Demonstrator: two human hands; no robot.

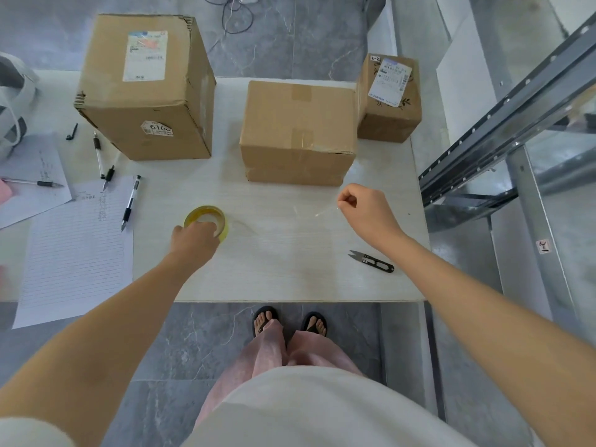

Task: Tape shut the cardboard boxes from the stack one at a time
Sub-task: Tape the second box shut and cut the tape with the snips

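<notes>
My left hand (193, 241) grips a yellowish roll of clear tape (206, 217) that rests on the white table (283, 279). My right hand (364, 208) pinches the free end of the tape, and a clear strip (290, 217) stretches between roll and fingers just above the table. Right behind the strip sits a medium cardboard box (296, 133) with tape patches on its top. A tall cardboard box (145, 88) with a label stands at the back left. A small labelled box (390, 98) sits at the back right, touching the medium one.
Black thread snips (372, 261) lie near my right forearm. Lined paper sheets (77, 253) and several pens (130, 203) cover the table's left side. A metal shelf frame (503, 130) stands to the right. My feet in sandals (290, 321) show below the table's front edge.
</notes>
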